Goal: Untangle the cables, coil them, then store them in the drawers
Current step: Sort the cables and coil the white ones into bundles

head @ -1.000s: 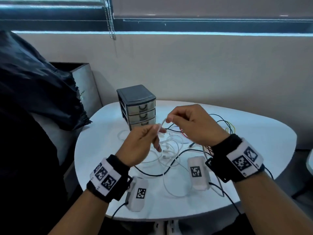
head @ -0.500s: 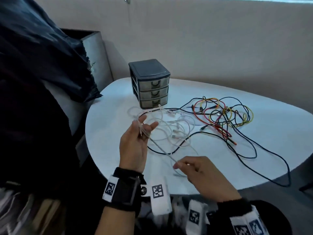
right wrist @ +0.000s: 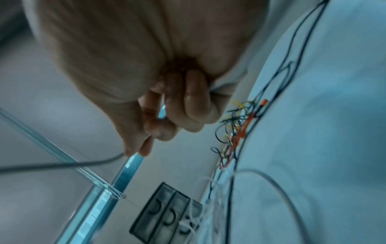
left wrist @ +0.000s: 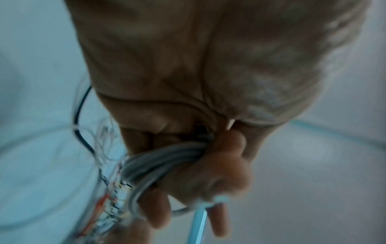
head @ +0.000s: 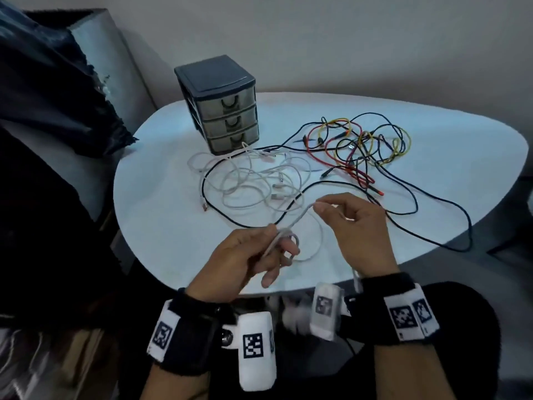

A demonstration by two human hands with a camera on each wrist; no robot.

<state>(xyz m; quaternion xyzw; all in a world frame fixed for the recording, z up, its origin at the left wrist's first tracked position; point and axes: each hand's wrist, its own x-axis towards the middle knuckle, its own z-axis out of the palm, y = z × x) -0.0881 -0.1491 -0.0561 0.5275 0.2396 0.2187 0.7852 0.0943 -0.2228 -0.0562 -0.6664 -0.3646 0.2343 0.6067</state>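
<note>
Now: white cable (head: 300,219) mid-coil above the near edge of the table (head: 161,226).
Left hand (head: 245,261) grips several grey-white loops bunched in its curled fingers (left wrist: 208,173); right hand (head: 357,226) pinches the same cable's free run between thumb and forefinger. Remaining white cables (head: 253,180) lie just in front of the drawer unit (head: 222,105); coloured tangle (head: 354,148) to its right.

The drawers (head: 223,111) stand near the table's (head: 432,134) far left edge. One cable tangle (head: 253,180) lies just before them; another tangle (head: 357,145) lies to its right.
</note>
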